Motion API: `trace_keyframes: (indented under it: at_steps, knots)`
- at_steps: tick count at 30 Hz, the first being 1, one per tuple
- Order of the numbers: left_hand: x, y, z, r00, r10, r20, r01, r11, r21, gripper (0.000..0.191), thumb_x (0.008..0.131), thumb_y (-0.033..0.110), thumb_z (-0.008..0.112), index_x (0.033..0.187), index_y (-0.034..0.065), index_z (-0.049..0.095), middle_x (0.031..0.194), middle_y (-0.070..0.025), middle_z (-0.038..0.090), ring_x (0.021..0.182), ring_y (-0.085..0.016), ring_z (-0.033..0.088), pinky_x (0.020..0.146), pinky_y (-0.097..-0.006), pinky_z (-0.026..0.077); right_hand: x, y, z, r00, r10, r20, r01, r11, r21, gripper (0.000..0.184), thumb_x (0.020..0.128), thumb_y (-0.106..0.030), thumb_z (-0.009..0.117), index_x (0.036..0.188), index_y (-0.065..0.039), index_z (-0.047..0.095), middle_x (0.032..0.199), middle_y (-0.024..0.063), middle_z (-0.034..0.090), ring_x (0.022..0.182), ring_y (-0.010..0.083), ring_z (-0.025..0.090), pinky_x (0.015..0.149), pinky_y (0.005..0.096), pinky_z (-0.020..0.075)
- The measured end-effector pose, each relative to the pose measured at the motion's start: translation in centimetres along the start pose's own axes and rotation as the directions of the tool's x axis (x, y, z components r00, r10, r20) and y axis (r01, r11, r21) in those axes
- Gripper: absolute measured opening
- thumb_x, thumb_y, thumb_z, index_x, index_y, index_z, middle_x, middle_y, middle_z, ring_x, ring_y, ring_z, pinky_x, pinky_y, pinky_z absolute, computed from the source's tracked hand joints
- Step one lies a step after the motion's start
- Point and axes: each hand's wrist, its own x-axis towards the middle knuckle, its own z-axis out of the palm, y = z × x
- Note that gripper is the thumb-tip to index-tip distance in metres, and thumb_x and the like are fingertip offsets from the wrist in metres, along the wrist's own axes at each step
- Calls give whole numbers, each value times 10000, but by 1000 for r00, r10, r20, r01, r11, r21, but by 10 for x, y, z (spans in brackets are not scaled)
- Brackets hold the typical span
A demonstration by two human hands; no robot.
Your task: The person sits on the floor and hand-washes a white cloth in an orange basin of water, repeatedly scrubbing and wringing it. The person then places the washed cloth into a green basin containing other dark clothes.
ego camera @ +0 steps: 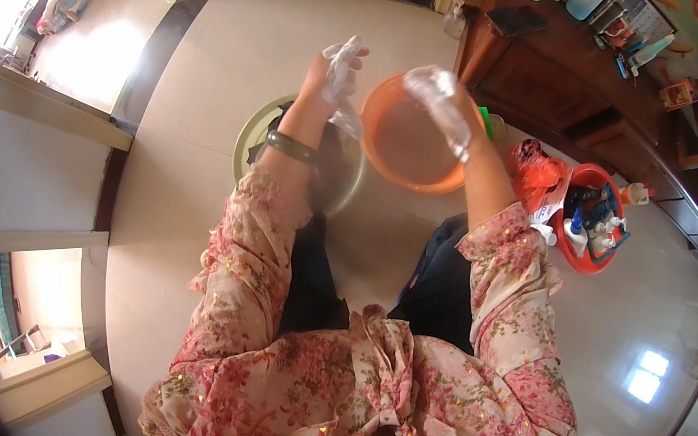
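My left hand (354, 61) is raised above a light green basin (242, 148), its fingers curled around thin white cloth-like material (340, 76). A loose end of this material hangs below the hand. A dark bangle (292, 146) circles my left wrist. Over the orange basin (369, 147) is my right hand (463, 117), blurred and largely covered by similar white material (430, 89); its finger positions are hidden. Cloudy liquid (410, 136) appears to fill the orange basin. Dark cloth (279, 118) shows in the green basin, partly behind my left forearm.
Right of the orange basin stand a green-lidded container (494, 125), a red plastic bag (537, 167) and a red basin (583, 267) holding several pump bottles. A dark wooden cabinet (529, 76) lines the right side. A bottle (455, 22) stands by its corner. Doorways open on the left.
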Motion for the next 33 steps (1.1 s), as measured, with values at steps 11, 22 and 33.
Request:
trace_keyframes:
  at_steps: [11, 22, 33]
  knots:
    - [-34, 13, 77, 975, 169, 147, -65, 842, -536, 383, 913, 380, 513, 999, 15, 593, 821, -68, 593, 711, -185, 524, 693, -320, 436, -7, 6, 11, 970, 229, 81, -221, 971, -90, 355, 889, -327, 543, 1091, -37, 572, 1038, 108, 623, 906, 236, 609, 769, 385, 445]
    - [-52, 1, 75, 955, 191, 227, -217, 971, 97, 303, 816, 213, 697, 1013, -7, 628, 826, -60, 628, 687, -117, 565, 591, -238, 465, -5, 18, 6, 992, 87, -90, -76, 990, 122, 499, 940, -444, 451, 1201, -27, 538, 1126, 73, 577, 1073, 173, 517, 933, 306, 383]
    - [-34, -7, 64, 956, 294, -8, -293, 955, 42, 204, 851, 132, 628, 976, -28, 606, 849, -102, 643, 744, -153, 612, 671, -261, 504, 22, 65, -19, 941, -136, -309, 160, 986, 52, 281, 931, -265, 518, 977, 6, 578, 837, 29, 583, 685, 141, 512, 639, 303, 441]
